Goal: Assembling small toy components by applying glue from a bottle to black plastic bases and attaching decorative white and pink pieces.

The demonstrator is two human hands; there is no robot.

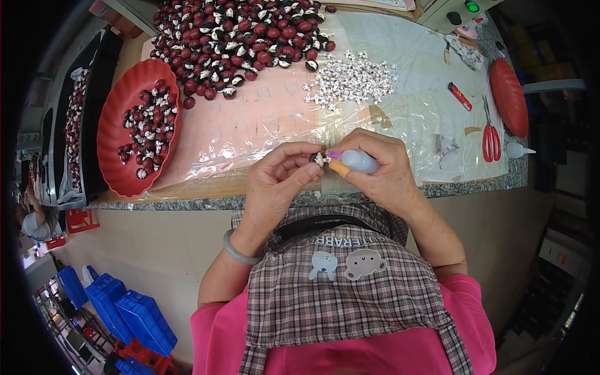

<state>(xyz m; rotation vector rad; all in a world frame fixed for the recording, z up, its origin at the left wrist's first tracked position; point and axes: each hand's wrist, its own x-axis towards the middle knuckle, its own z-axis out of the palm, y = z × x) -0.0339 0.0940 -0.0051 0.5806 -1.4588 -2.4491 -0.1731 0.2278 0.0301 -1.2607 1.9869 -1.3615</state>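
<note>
Between the thumb and fingers of my left hand point(275, 175) is a small round figure piece point(317, 160), dark and white. My right hand point(389, 164) grips a translucent squeeze bottle point(360, 162) lying sideways, and an orange cover point(339, 167) shows at one of its fingertips. A purple-pink tip point(334, 155) at the bottle's end meets or nearly meets the figure piece; I cannot tell which. Ahead of my hands lies a spread of tiny white parts point(353, 80). Beyond, to the left, is a large heap of red, black and white balls point(234, 40).
A red scalloped tray point(107, 156) at left holds several assembled pieces. On the right lie red-handled scissors point(491, 142), a red marker-like tube point(460, 97), another small bottle point(517, 150) and a red dish point(508, 97). Clear plastic sheeting covers the table, whose speckled edge point(219, 202) runs before me.
</note>
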